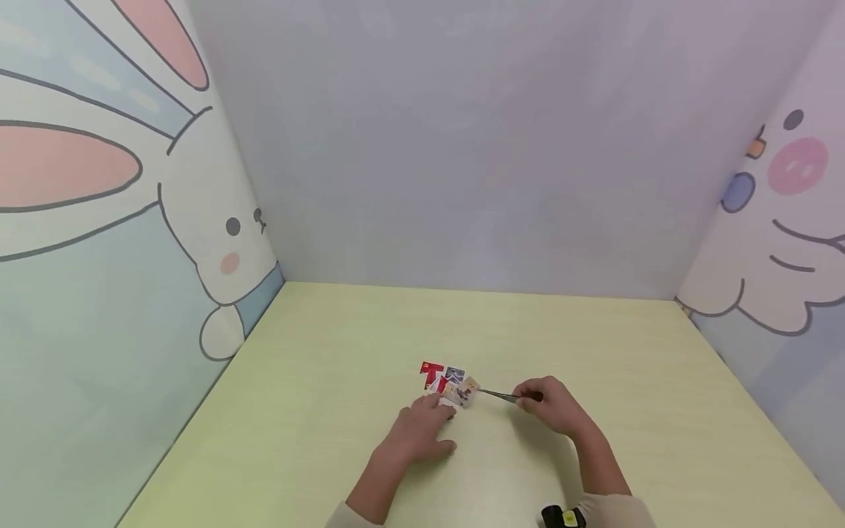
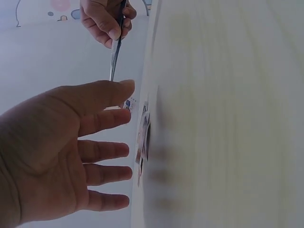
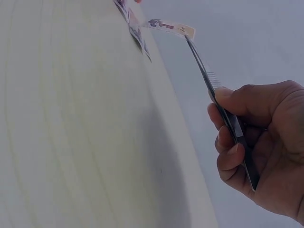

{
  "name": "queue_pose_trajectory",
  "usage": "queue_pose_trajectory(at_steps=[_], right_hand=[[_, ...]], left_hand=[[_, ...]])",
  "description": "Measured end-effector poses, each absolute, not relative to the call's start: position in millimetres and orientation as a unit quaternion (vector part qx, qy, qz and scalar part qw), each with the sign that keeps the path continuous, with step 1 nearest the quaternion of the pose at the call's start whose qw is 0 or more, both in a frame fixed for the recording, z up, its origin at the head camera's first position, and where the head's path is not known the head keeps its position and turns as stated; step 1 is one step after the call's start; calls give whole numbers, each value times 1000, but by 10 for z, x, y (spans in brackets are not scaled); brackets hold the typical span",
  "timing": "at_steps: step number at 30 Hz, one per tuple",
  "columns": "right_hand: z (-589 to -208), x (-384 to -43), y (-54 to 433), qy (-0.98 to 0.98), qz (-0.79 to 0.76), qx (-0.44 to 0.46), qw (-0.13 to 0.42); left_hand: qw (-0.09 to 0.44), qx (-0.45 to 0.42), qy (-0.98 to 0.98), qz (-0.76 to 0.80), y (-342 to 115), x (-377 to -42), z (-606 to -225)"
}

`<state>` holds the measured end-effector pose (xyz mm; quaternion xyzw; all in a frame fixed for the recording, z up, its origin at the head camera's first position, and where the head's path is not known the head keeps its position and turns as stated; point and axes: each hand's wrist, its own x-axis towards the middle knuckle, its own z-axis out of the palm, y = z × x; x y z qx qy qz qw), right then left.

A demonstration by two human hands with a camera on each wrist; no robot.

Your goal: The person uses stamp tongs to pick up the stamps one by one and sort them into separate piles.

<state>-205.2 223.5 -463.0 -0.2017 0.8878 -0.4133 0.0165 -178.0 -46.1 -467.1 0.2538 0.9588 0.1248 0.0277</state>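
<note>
My right hand (image 1: pixel 551 405) pinches a pair of metal tweezers (image 3: pixel 223 107) between thumb and fingers. At the tweezers' tips is a beige postage stamp (image 3: pixel 173 28) with a small picture on it, raised over the other stamps in the right wrist view. Below it, a small cluster of overlapping stamps (image 1: pixel 432 372) lies on the table, some red, one with a grey picture. My left hand (image 1: pixel 419 431) is just on the near side of the cluster, palm down. Its fingers are straight and spread in the left wrist view, their tips right by the stamps (image 2: pixel 143 133).
The pale yellow wooden table (image 1: pixel 330 337) reaches to a plain grey back wall (image 1: pixel 462 147). Side walls carry cartoon figures, a rabbit (image 1: pixel 218 242) on the left. A black device (image 1: pixel 561 516) sits at my right wrist.
</note>
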Motion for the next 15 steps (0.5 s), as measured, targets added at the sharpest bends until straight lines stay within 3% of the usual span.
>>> queue_pose_trajectory(at_steps=[15], right_hand=[[-4725, -2138, 2339, 891, -416, -181, -27]], left_hand=[[-18, 301, 952, 55, -522, -1956, -4669]])
